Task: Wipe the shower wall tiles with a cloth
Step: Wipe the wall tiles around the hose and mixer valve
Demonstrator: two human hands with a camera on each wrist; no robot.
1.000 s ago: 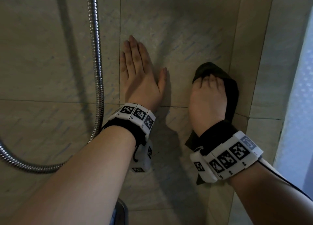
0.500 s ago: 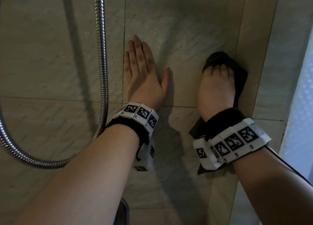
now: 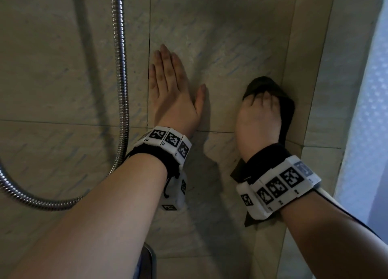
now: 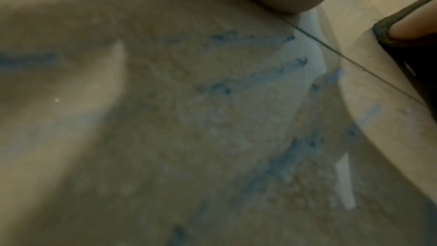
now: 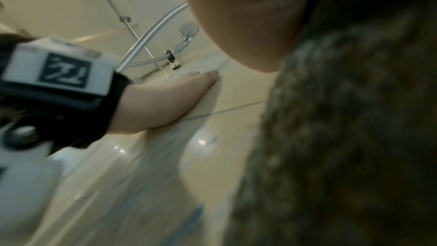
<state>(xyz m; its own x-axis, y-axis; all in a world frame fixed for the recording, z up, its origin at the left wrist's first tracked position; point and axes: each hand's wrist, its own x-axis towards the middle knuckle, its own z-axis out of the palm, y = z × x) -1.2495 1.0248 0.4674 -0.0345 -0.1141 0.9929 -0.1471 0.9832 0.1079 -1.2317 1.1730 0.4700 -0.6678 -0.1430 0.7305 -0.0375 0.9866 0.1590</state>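
While my right hand [image 3: 259, 119] presses the dark cloth [image 3: 283, 108] against the shower wall tiles [image 3: 220, 37], fingers bunched and curled over its top fold, I judge the wiping stroke to be under way near the corner. From the head view the cloth sits at about three o'clock of my left hand [image 3: 174, 96], which lies flat on the tile, fingers straight and together, thumb spread, bracing me. The shower hose [image 3: 120, 68] hangs at nine o'clock of it.

Through the left wrist view I see mostly blurred tile and the cloth's edge [image 4: 397, 35] at two o'clock.

Through the right wrist view the cloth [image 5: 354, 137] fills the right half; my left hand [image 5: 179, 93] lies flat at nine o'clock.

Next, I think, calls for steady pressure and sliding onto unwiped tile.
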